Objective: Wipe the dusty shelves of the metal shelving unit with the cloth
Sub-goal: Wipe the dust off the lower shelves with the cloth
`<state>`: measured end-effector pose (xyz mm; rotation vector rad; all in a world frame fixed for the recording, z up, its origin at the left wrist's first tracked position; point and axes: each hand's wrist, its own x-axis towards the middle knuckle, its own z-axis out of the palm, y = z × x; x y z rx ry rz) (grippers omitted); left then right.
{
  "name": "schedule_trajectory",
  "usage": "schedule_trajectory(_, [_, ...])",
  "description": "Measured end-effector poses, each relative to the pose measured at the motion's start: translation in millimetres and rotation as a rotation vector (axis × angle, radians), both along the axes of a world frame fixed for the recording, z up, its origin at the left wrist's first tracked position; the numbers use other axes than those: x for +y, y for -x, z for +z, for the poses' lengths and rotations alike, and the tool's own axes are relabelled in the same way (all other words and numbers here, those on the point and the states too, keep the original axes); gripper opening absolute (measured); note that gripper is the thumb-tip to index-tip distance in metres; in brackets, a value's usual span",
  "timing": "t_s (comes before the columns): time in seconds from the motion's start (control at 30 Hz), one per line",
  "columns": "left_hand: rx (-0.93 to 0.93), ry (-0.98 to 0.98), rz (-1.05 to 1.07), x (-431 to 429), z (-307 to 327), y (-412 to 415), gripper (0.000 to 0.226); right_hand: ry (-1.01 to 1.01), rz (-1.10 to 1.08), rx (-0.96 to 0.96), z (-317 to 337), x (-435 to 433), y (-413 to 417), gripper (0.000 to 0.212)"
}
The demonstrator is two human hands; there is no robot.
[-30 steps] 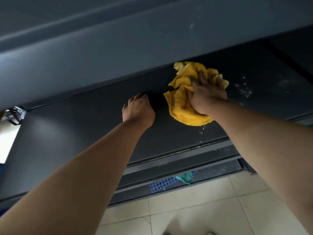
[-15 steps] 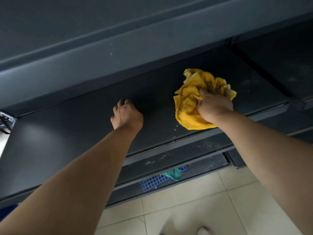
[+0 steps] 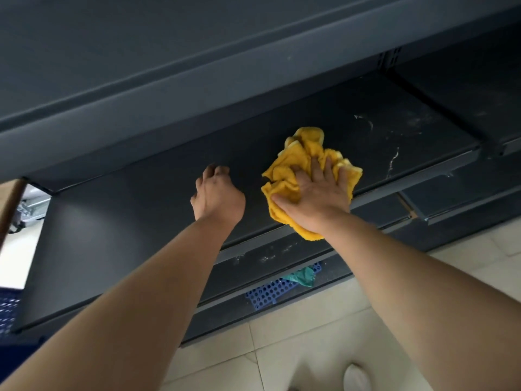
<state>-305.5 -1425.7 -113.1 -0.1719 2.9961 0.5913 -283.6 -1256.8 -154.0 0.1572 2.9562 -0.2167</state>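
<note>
A crumpled yellow cloth [image 3: 290,165] lies on a dark grey metal shelf [image 3: 141,210], close to its front edge. My right hand [image 3: 315,198] presses down on the cloth with fingers spread and fairly straight, thumb out to the left. Beside it, about a hand's width to the left, my left hand [image 3: 218,197] rests on the shelf with fingers curled and nothing in it. White dust streaks [image 3: 393,162] mark the shelf to the right of the cloth.
The front lip of the upper shelf [image 3: 197,88] overhangs the work area. A dusty lower shelf [image 3: 270,256] sits below, with a blue perforated basket [image 3: 270,292] and a green rag [image 3: 301,276] under it. Beige floor tiles [image 3: 310,348] and a white shoe tip [image 3: 356,376] lie beneath.
My right hand has flattened out on the cloth and drawn it toward the shelf's front edge. The view has shifted, showing more of the shelf's right end and its dust streaks.
</note>
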Motion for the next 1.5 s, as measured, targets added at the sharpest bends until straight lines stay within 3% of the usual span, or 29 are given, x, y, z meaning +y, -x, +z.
schedule_trajectory(0.13, [0.015, -0.018, -0.019, -7.6, 4.8, -5.8, 0.053, 0.009, 0.051, 0.017, -5.1, -35.7, -8.0, 0.077])
schedule_trajectory(0.3, [-0.034, -0.005, -0.065, 2.5, 6.0, -8.1, 0.052, 0.018, 0.104, 0.034, -7.3, -18.4, -5.8, 0.062])
schedule_trajectory(0.6, [-0.105, 0.043, -0.097, 50.7, 0.5, 10.7, 0.051, -0.014, 0.116, 0.003, -7.9, 43.9, 30.7, 0.06])
schedule_trajectory(0.97, [-0.079, 0.137, 0.027, 90.9, -13.8, 69.3, 0.059, -0.002, 0.261, -0.017, -6.6, 76.3, 140.4, 0.058])
schedule_trajectory(1.17, [-0.104, 0.227, -0.013, 118.0, -25.2, 83.3, 0.063, -0.008, 0.195, -0.031, -6.3, 117.1, 182.7, 0.061])
schedule_trajectory(1.5, [-0.102, 0.206, -0.087, 186.2, -25.3, 102.6, 0.059, -0.03, -0.006, -0.013, -2.8, 220.8, 186.0, 0.064])
